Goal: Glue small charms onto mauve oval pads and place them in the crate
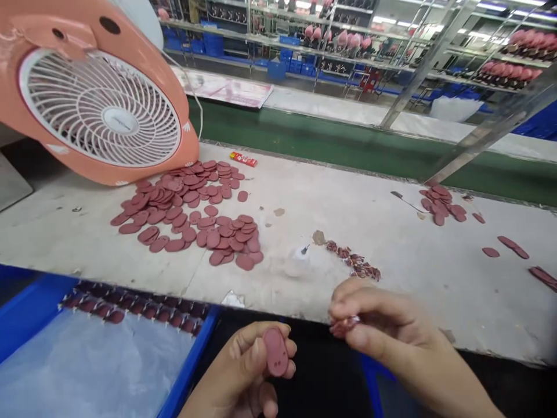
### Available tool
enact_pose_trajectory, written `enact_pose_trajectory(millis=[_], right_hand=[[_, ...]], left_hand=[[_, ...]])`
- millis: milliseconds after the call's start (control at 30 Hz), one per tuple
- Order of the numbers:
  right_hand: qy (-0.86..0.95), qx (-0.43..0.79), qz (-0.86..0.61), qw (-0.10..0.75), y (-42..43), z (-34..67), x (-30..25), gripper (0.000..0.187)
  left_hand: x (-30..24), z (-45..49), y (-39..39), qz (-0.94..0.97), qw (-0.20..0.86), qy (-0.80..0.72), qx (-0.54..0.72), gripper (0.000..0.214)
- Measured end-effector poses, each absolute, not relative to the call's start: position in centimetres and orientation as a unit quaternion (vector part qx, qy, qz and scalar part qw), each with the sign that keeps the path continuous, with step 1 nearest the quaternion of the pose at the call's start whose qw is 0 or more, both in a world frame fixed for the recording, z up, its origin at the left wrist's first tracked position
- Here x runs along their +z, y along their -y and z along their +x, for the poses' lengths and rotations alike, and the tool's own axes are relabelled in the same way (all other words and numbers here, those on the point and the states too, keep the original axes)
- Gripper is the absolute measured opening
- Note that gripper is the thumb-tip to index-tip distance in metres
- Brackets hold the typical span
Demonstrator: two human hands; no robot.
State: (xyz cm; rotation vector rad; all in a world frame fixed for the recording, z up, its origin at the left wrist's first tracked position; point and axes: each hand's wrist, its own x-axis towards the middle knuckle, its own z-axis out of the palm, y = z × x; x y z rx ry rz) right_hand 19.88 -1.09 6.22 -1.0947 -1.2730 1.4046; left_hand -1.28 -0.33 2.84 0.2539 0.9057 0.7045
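My left hand (pixel 250 366) is closed around an oval dark-pink piece with small holes (pixel 275 352), gripped between thumb and fingers. My right hand (pixel 387 328) pinches a small crumpled reddish piece (pixel 343 327) at its fingertips, to the right of the oval and apart from it. A strip of similar small reddish-brown pieces (pixel 359 264) lies on the table just beyond my right hand. Farther left, many flat oval pieces (pixel 174 194) are heaped on the table. A smaller heap of ovals (pixel 439 203) sits at the far right.
An orange fan (pixel 187 136) stands at the table's left back. A blue bin (pixel 204 342) with rows of dark-red pieces and clear plastic sits below the front edge at left. A red packet (pixel 243 158) lies by the ovals. Metal posts (pixel 461 159) and a green strip (pixel 304 130) border the back.
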Motion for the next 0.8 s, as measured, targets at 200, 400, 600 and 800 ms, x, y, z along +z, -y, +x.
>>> enact_pose_trajectory(millis=[200,400,600,800], right_hand=[[0.562,0.535,-0.467,0.424,1.8,17.6,6.3,0.021],[0.648,0.484,-0.440,0.390,1.6,17.4,6.7,0.028],[0.665,0.486,-0.434,0.365,1.3,17.4,6.6,0.030],[0.677,0.485,-0.428,0.352,0.7,17.4,6.6,0.030]], left_hand=[[2.6,-1.6,1.3,0.110,0.844,-0.410,0.326,0.038],[3.7,-1.3,1.2,0.105,0.846,-0.409,0.326,0.036],[3.4,-1.3,1.1,0.111,0.854,-0.402,0.312,0.036],[3.3,-1.2,1.0,0.108,0.850,-0.413,0.308,0.035]])
